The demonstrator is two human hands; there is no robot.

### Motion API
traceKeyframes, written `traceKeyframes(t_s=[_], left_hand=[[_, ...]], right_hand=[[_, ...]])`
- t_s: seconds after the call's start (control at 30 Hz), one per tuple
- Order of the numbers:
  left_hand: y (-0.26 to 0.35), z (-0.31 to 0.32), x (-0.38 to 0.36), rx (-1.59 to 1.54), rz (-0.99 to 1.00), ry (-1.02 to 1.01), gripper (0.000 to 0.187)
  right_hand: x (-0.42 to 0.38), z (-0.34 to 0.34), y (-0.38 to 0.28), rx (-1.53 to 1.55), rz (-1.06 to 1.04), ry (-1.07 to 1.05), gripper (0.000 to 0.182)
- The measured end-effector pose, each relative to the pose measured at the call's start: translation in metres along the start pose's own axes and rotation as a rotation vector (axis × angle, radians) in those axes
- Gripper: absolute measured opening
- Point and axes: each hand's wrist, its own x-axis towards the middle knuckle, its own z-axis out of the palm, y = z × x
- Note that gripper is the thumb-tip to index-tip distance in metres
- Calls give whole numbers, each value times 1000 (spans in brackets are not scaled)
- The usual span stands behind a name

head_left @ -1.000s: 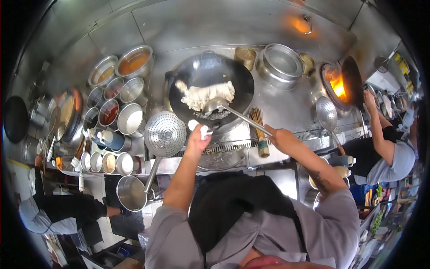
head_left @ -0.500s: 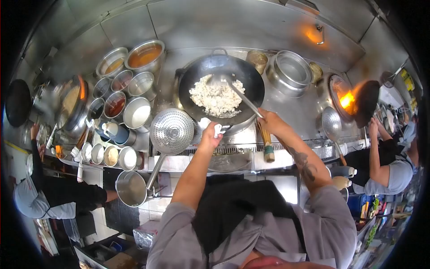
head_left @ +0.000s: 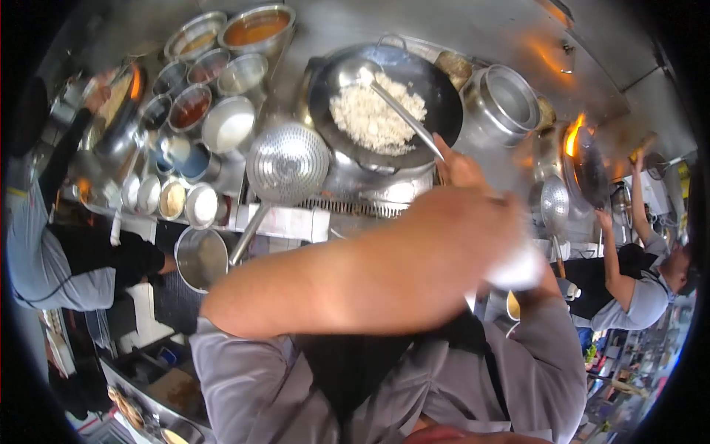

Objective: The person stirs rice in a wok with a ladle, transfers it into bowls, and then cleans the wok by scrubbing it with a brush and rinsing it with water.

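Note:
Fingers wrapped round its metal handle, my right hand (head_left: 460, 166) holds a ladle (head_left: 403, 111), whose bowl rests at the upper left inside a black wok (head_left: 444, 111). White, crumbly food (head_left: 377, 118) lies in the wok under the ladle. My left arm crosses in front of my body, and my left hand (head_left: 499, 237) is near my right forearm, smeared by motion, with a white cloth (head_left: 518, 266) in its grip.
A perforated strainer (head_left: 287, 163) lies left of the wok, above a steel pot (head_left: 201, 259). Bowls of sauces (head_left: 190, 107) stand at the left, stacked steel pots (head_left: 503, 103) at the right. Flames (head_left: 573, 135) rise at the right burner; co-workers (head_left: 629, 285) stand on both sides.
My left hand has moved from the wok's near rim across to my right forearm with the white cloth. The ladle's bowl sits further left in the wok. The view has shifted.

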Motion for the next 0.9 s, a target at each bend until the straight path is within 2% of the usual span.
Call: traceKeyframes(t_s=[0.03, 0.07, 0.1, 0.17, 0.23, 0.3, 0.4, 0.47, 0.5, 0.53, 0.57, 0.6, 0.67, 0.73, 0.8, 0.87, 0.9], left_hand=[[24, -9, 7, -70, -31, -24, 55], [48, -14, 26, 42, -135, -185, 56], [68, -10, 37, 232, -266, -231, 45], [74, -9, 25, 269, -297, -208, 43], [73, -13, 13, 338, -340, -161, 37], [67, -17, 6, 405, -365, -123, 32], [30, -15, -18, 298, -351, -202, 29], [24, -7, -1, 172, -335, -213, 39], [17, 8, -9, 81, -16, 190, 38], [34, 13, 6, 182, -174, 138, 40], [46, 15, 28, 319, -341, -50, 42], [45, -3, 37, 319, -350, -50, 42], [33, -30, 54, 20, 26, -747, 45], [50, -17, 34, 265, -513, -375, 53], [10, -21, -8, -7, -316, -21, 54], [-40, 11, -42, -145, -357, 230, 49], [-57, 14, -56, -794, -703, 58, 48]], right_hand=[[7, 5, 1, 1, -3, -28, 51], [12, 11, 3, -163, -40, -70, 50], [14, 14, 4, -326, -81, -100, 49], [-3, -5, 16, -347, -77, -149, 49], [-30, -42, 21, -376, -60, -196, 49], [-56, -80, 21, -422, 44, -221, 51], [-67, -81, 36, -435, 97, -279, 47], [-45, -39, 59, -465, 32, -293, 47], [-23, -18, 68, -416, 129, -292, 47], [-11, -2, 69, -364, 228, -290, 47], [-9, -9, 67, -273, 95, -205, 46], [-11, -21, 60, -271, 88, -210, 46], [-30, -50, 56, -218, 63, -167, 44], [-58, -61, 58, -232, 116, -121, 44], [-70, -63, 46, -141, 200, -187, 44], [-52, -7, 48, -151, 200, -230, 43], [-37, 15, 43, -44, 250, -256, 43]])
